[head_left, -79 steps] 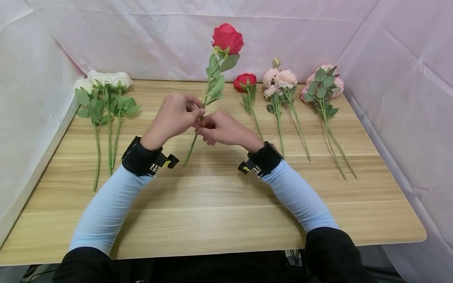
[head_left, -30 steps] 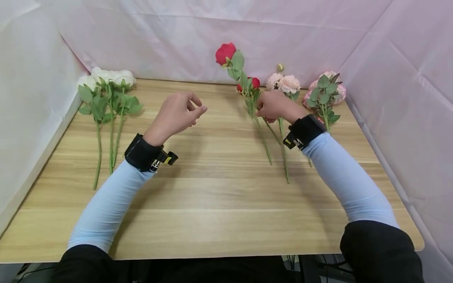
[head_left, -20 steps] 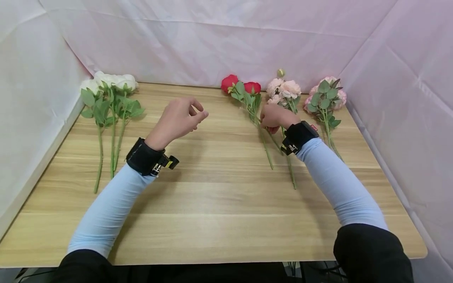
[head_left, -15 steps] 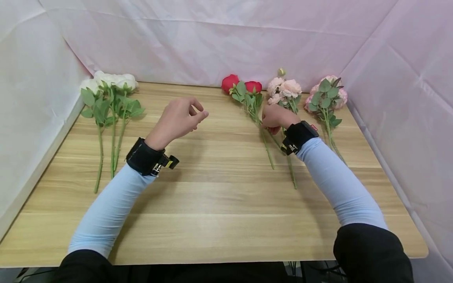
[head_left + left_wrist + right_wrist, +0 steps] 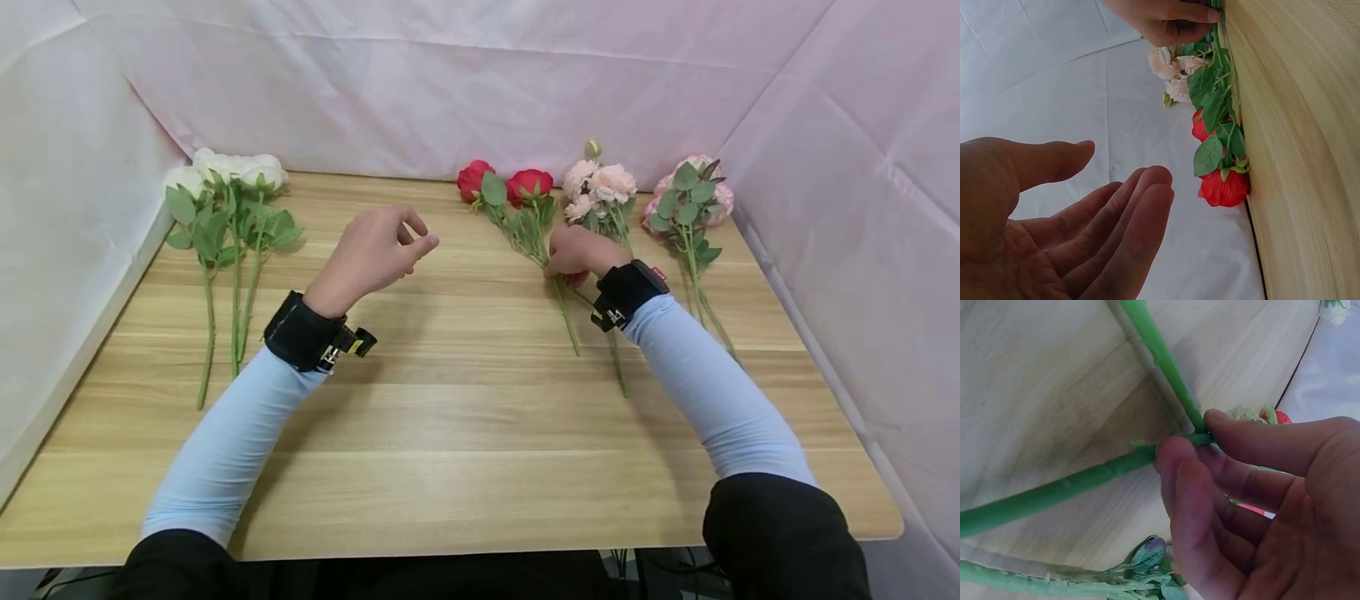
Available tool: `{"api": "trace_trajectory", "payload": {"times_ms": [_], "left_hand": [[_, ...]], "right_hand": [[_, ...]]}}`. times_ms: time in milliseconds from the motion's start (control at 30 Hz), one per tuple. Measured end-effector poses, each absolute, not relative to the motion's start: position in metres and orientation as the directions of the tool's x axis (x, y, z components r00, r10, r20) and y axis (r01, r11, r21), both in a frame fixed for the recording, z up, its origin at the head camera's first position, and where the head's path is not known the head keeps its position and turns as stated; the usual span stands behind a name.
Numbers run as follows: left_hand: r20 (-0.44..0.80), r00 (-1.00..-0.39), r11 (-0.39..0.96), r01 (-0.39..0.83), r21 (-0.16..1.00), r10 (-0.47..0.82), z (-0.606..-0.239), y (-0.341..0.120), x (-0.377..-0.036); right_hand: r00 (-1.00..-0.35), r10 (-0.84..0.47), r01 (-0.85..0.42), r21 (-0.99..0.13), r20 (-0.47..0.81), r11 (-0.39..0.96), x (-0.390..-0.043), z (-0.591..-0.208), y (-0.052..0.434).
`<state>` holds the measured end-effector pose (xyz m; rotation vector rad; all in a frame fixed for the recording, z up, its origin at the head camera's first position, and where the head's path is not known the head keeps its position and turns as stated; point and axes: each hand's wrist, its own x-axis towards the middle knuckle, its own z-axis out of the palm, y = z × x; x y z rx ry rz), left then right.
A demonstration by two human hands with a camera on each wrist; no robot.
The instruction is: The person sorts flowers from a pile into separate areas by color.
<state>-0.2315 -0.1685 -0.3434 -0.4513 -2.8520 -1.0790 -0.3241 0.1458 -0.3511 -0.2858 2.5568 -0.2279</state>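
A: Item one, your left hand (image 5: pixel 375 250)?

B: Raised over the counter (image 5: pixel 450 483), between the white flowers (image 5: pixel 234 187) and the red. Grip spread: your thumb stands apart from the loosely bent fingers.

A: Item two, your right hand (image 5: pixel 581 250)?

B: Grip pinching, thumb against fingertips, at the stems of your two red flowers (image 5: pixel 529 185). Your right wrist view shows two green stems meeting at the fingertips; whether one or both are held, cannot tell.

A: Location of the red flowers?

B: Far side of your counter, right of centre. Blooms side by side near the cloth (image 5: pixel 420 100); leaves crowded together; stems slanting back toward you.

A: Remaining stock?

B: White flowers, three stems, at your far left, blooms toward the back. Pale pink flowers (image 5: pixel 611 183), with one bud, just right of the red; your right hand hides part of their stems. Deeper pink flowers (image 5: pixel 722 200), leafy, farther right. Cloth, pinkish white, behind and on both sides. Black wristbands (image 5: pixel 300 333), one per wrist. Pale blue sleeves (image 5: pixel 232 450), both forearms.
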Motion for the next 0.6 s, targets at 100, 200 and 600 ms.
{"api": "trace_trajectory", "payload": {"times_ms": [100, 200, 600], "left_hand": [[0.158, -0.955, 0.714, 0.292, 0.636, 0.25, -0.3433, -0.169, -0.2309], [0.154, -0.956, 0.716, 0.289, 0.636, 0.249, -0.3433, -0.1697, -0.2302], [0.155, -0.954, 0.72, 0.295, 0.628, 0.256, -0.3428, -0.1699, -0.2309]], "right_hand": [[-0.83, -0.249, -0.153, -0.226, -0.499, 0.962, -0.3247, -0.3525, 0.1464], [-0.836, -0.244, -0.139, -0.241, -0.491, 0.961, -0.3246, -0.3544, 0.1467], [-0.829, -0.198, -0.102, -0.206, -0.523, 0.973, -0.3173, -0.3507, 0.1459]]}}
